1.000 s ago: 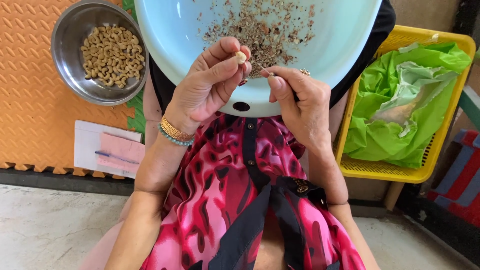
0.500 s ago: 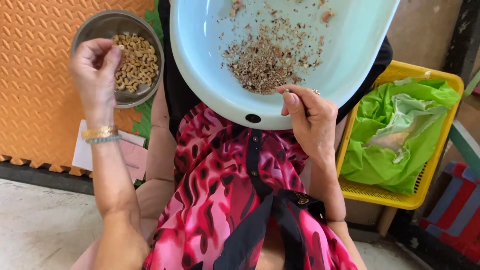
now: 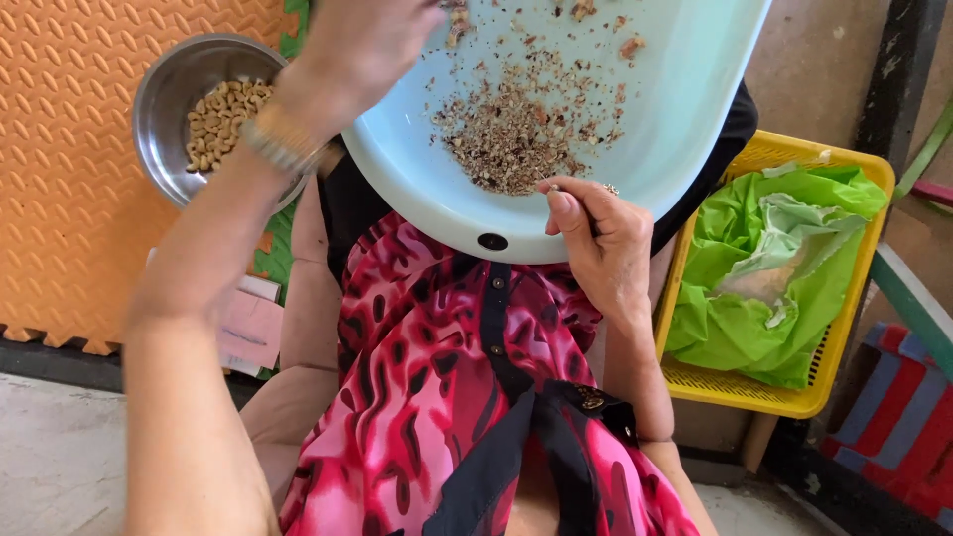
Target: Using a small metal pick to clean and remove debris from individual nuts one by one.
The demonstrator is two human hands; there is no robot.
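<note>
A yellow basket point(image 3: 794, 397) holds a green plastic bag point(image 3: 774, 288). An orange foam mat point(image 3: 60, 179) lies on the floor. Some papers point(image 3: 248, 328) sit on it.

An orange foam floor mat point(image 3: 60, 149) with a herringbone texture and jigsaw edges covers the upper left, a green mat piece point(image 3: 268, 248) just beside it. Below lies a pale, stained concrete floor point(image 3: 50, 457), edged by a dark strip. On the right a plain beige wall point(image 3: 824, 79) rises behind a yellow plastic basket point(image 3: 794, 392) lined with green sheeting, near red-and-blue striped fabric point(image 3: 908, 417). Soft daylight throughout
</note>
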